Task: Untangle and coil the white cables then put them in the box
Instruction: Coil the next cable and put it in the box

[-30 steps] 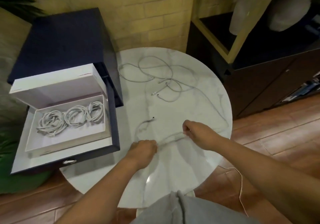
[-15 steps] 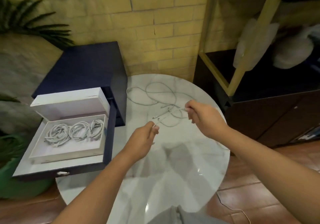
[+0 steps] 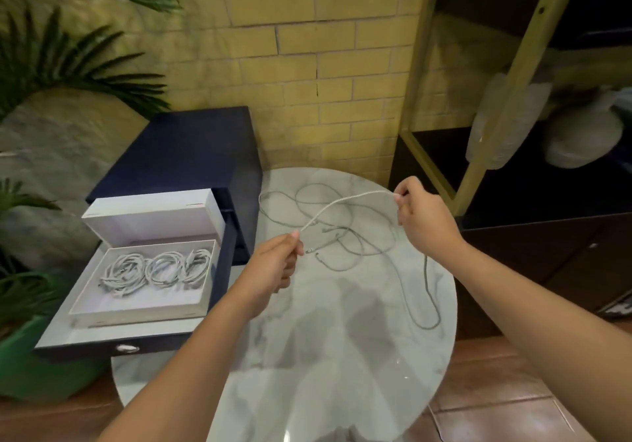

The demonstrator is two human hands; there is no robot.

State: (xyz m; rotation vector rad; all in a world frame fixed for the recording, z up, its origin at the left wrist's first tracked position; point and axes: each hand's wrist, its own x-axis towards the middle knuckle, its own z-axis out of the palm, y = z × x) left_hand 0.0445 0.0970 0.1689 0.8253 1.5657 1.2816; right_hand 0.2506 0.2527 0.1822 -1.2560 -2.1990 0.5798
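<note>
A white cable [image 3: 345, 201] is stretched in the air between my two hands above the round marble table [image 3: 335, 356]. My left hand [image 3: 277, 263] pinches its near end, and my right hand [image 3: 424, 216] pinches it farther along. The rest of that cable hangs from my right hand and loops on the table at the right [image 3: 427, 305]. A tangle of white cables [image 3: 338, 240] lies on the table under the held one. The open white box [image 3: 143, 308] at the left holds three coiled white cables [image 3: 157, 270].
The box sits in an open drawer [image 3: 130, 346] of a dark blue cabinet [image 3: 184, 154] left of the table. A green plant pot [image 3: 37, 370] stands at the lower left, a dark shelf unit [image 3: 547, 236] at the right, a brick wall behind.
Both hands have lifted from the table's near part and moved toward the far side. They have spread apart, pulling a length of cable taut between them. The camera has tilted up.
</note>
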